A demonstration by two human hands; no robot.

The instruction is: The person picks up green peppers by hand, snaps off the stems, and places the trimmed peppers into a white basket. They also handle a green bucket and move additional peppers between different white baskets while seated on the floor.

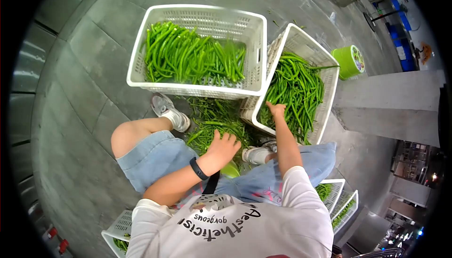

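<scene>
My left hand (221, 152), with a dark band on the wrist, hovers over a heap of green trimmings (212, 133) on the floor between my feet. Its fingers are spread and nothing shows in them. My right hand (278, 110) reaches into the right white crate (333, 93), at the near left part of a pile of long green chili peppers (301, 86). The thumb stands apart from the fingers; the fingertips are small and partly hidden against the peppers. Ahead of me, more long green chili peppers (188, 55) lie in the left white crate (197, 9), roughly lined up.
A lime-green bucket (346, 62) stands beyond the right crate. White crates with green produce are behind me at right (348, 206) and at left (115, 234). Part of a green container (230, 169) shows below my left hand. A grey block (391, 107) lies at right.
</scene>
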